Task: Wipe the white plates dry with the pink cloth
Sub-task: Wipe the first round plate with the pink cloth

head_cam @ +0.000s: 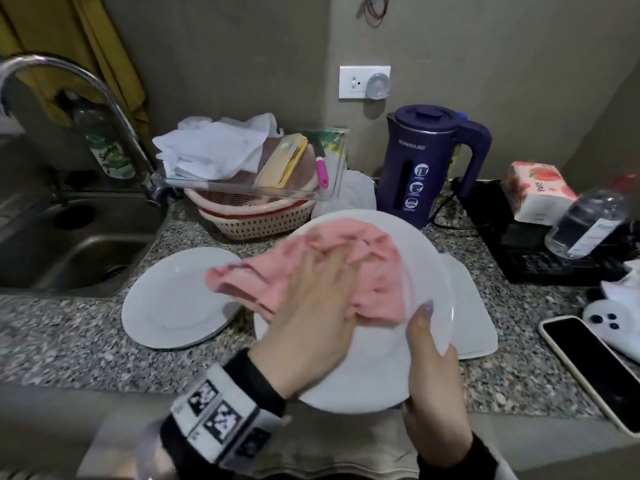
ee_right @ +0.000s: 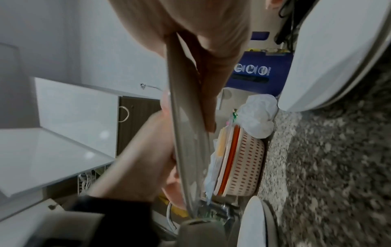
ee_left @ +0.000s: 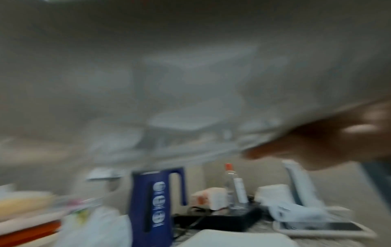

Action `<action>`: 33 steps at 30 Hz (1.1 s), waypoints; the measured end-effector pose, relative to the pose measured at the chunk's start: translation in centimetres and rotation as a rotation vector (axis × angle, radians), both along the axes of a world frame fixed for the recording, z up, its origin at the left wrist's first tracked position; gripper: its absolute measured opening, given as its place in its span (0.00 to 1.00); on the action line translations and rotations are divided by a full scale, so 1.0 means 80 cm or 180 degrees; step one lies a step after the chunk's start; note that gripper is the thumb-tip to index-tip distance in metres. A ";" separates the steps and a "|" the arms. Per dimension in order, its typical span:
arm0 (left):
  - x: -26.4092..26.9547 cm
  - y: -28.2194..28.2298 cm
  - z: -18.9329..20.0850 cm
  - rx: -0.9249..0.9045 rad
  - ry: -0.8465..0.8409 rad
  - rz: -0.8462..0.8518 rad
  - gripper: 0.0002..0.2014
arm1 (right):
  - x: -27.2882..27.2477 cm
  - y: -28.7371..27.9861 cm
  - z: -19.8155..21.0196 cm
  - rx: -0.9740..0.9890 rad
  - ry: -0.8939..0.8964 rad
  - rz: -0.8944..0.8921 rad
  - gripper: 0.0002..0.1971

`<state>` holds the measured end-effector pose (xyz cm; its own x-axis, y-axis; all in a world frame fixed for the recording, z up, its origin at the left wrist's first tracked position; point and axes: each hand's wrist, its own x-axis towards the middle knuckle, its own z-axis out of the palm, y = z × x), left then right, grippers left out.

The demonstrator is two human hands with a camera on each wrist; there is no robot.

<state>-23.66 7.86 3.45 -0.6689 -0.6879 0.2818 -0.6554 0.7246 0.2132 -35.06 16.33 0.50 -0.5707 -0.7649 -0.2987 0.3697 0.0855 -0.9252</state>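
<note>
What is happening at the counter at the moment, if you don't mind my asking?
A person is drying dishes. The right hand grips the rim of a round white plate held tilted above the counter, while the left hand presses the pink cloth flat on its face. A second plate and a squarish plate lie alongside.

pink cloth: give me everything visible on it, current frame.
The pink cloth is a soft, plain pink fabric, bunched into folds and creases rather than spread flat. It lies on the upper face of the large white plate held above the counter, with one corner hanging past the plate's left rim. The left hand presses it flat-palmed against the plate, fingers straight. The right hand holds the plate's near rim, thumb just beside the cloth's edge. No print, label or stain shows.
</note>
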 end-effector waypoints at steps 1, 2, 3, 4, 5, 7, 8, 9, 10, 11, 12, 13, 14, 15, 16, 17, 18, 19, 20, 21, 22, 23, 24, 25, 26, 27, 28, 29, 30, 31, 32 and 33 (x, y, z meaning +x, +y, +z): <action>-0.010 0.012 0.000 -0.0079 -0.0107 -0.0237 0.28 | -0.001 0.001 -0.003 0.0042 0.0062 0.0011 0.22; -0.016 0.022 0.000 -0.0074 -0.0251 -0.0411 0.28 | -0.005 0.002 -0.007 0.0017 0.0005 0.0020 0.20; -0.018 0.031 0.001 -0.0016 -0.0349 -0.0536 0.29 | -0.006 0.005 -0.006 -0.0011 -0.0133 -0.0009 0.19; -0.017 0.037 0.001 0.0048 -0.0386 -0.0655 0.29 | -0.011 0.009 -0.008 -0.0074 -0.0289 -0.0075 0.22; -0.012 0.041 -0.002 0.0071 -0.0394 -0.0811 0.30 | -0.015 0.010 -0.008 -0.0093 -0.0423 -0.0164 0.28; 0.009 0.046 -0.011 0.0171 -0.0464 -0.1083 0.32 | -0.019 0.014 -0.007 -0.0194 -0.0757 -0.0257 0.37; 0.019 0.046 -0.014 0.0258 -0.0480 -0.1091 0.33 | -0.019 0.015 -0.004 -0.0243 -0.0813 -0.0282 0.41; 0.026 0.041 -0.018 0.0329 -0.0447 -0.0978 0.34 | -0.018 0.015 -0.002 -0.0284 -0.0772 -0.0391 0.43; 0.028 0.033 -0.017 0.0386 -0.0432 -0.0782 0.35 | -0.018 0.014 -0.002 -0.0289 -0.0667 -0.0500 0.44; 0.023 0.025 -0.015 0.0393 -0.0396 -0.0572 0.35 | -0.016 0.013 -0.006 -0.0335 -0.0621 -0.0539 0.44; 0.016 0.018 -0.012 0.0386 -0.0356 -0.0408 0.34 | -0.012 0.011 -0.006 -0.0321 -0.0587 -0.0489 0.43; 0.008 0.014 -0.007 0.0337 -0.0343 -0.0332 0.33 | -0.006 0.009 -0.005 -0.0331 -0.0582 -0.0383 0.44; 0.001 0.015 -0.002 0.0224 -0.0349 -0.0374 0.32 | -0.004 0.007 -0.007 -0.0254 -0.0625 -0.0350 0.46; -0.005 0.020 0.000 0.0094 -0.0364 -0.0507 0.30 | -0.004 0.005 -0.006 -0.0209 -0.0721 -0.0319 0.47; -0.006 0.030 -0.001 0.0028 -0.0379 -0.0711 0.29 | -0.007 0.004 -0.007 -0.0188 -0.0787 -0.0330 0.46; -0.003 0.044 -0.007 0.0010 -0.0390 -0.0911 0.28 | -0.011 0.005 -0.004 -0.0239 -0.0876 -0.0279 0.44; 0.004 0.056 -0.013 0.0040 -0.0444 -0.1055 0.28 | -0.017 0.007 -0.002 -0.0295 -0.0985 -0.0240 0.43; 0.015 0.062 -0.017 0.0063 -0.0565 -0.1077 0.30 | -0.022 0.008 0.001 -0.0362 -0.1067 -0.0269 0.43; 0.028 0.061 -0.019 0.0078 -0.0707 -0.0976 0.33 | -0.030 0.009 -0.001 -0.0430 -0.0981 -0.0359 0.43; 0.040 0.053 -0.022 0.0004 -0.0781 -0.0760 0.35 | -0.035 0.011 -0.002 -0.0496 -0.0840 -0.0496 0.41; 0.051 0.039 -0.025 -0.0003 -0.0750 -0.0521 0.35 | -0.037 0.012 -0.001 -0.0564 -0.0680 -0.0606 0.38; 0.059 0.023 -0.023 0.0085 -0.0697 -0.0297 0.35 | -0.036 0.012 0.002 -0.0624 -0.0580 -0.0603 0.36; 0.062 0.007 -0.018 0.0159 -0.0649 -0.0121 0.34 | -0.032 0.011 -0.001 -0.0627 -0.0545 -0.0565 0.34; 0.060 -0.005 -0.013 0.0138 -0.0652 -0.0001 0.33 | -0.024 0.011 0.001 -0.0572 -0.0515 -0.0470 0.33; 0.052 -0.012 -0.008 0.0118 -0.0688 0.0069 0.33 | -0.017 0.009 -0.002 -0.0472 -0.0449 -0.0391 0.33; 0.041 -0.014 -0.006 0.0136 -0.0714 0.0109 0.33 | -0.009 0.007 0.000 -0.0384 -0.0388 -0.0359 0.33; 0.028 -0.011 -0.006 0.0174 -0.0666 0.0119 0.33 | -0.007 0.005 0.000 -0.0355 -0.0367 -0.0327 0.32; 0.017 -0.003 -0.009 0.0222 -0.0605 0.0065 0.33 | -0.007 0.002 0.000 -0.0320 -0.0345 -0.0287 0.31; 0.007 0.009 -0.013 0.0183 -0.0546 -0.0066 0.32 | -0.011 0.001 0.001 -0.0237 -0.0315 -0.0240 0.30; 0.000 0.025 -0.016 0.0119 -0.0503 -0.0255 0.33 | -0.016 -0.001 0.003 -0.0139 -0.0271 -0.0244 0.29; -0.003 0.041 -0.017 0.0122 -0.0503 -0.0456 0.33 | -0.022 -0.002 0.000 -0.0101 -0.0270 -0.0239 0.30; -0.002 0.052 -0.020 0.0115 -0.0513 -0.0582 0.34 | -0.025 -0.001 -0.002 -0.0086 -0.0317 -0.0196 0.34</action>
<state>-23.79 12.03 1.88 -0.8176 -0.5589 0.1388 -0.5416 0.8281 0.1444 -37.04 16.21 0.35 -0.5855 -0.7378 -0.3360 0.4636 0.0353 -0.8854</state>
